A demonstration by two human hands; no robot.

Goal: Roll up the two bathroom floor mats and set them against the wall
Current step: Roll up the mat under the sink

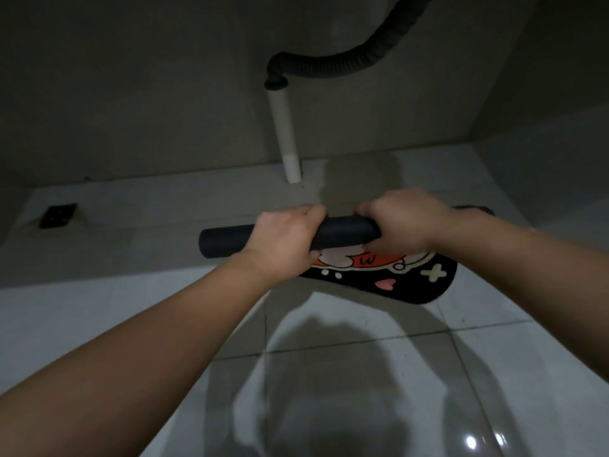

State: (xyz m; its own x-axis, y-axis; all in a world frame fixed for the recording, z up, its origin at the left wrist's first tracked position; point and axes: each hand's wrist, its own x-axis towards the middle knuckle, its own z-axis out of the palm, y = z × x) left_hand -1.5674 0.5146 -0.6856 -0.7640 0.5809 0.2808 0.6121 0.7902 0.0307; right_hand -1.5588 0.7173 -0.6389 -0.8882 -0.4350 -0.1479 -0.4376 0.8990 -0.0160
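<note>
A dark rolled mat [227, 240] lies crosswise in the middle of the view, its left end sticking out free. My left hand [283, 239] grips the roll near its middle, and my right hand [402, 222] grips it further right. Below the roll a black mat with a cartoon print, a pink heart and a white cross [412, 278] lies flat on the tiled floor; whether the roll is part of this mat I cannot tell. The wall [164, 110] stands just beyond the hands.
A white drain pipe [285, 127] runs down the wall to the floor, joined to a dark corrugated hose [356, 57]. A dark square floor drain [57, 215] sits at the left. Glossy floor tiles [362, 374] carry my shadow.
</note>
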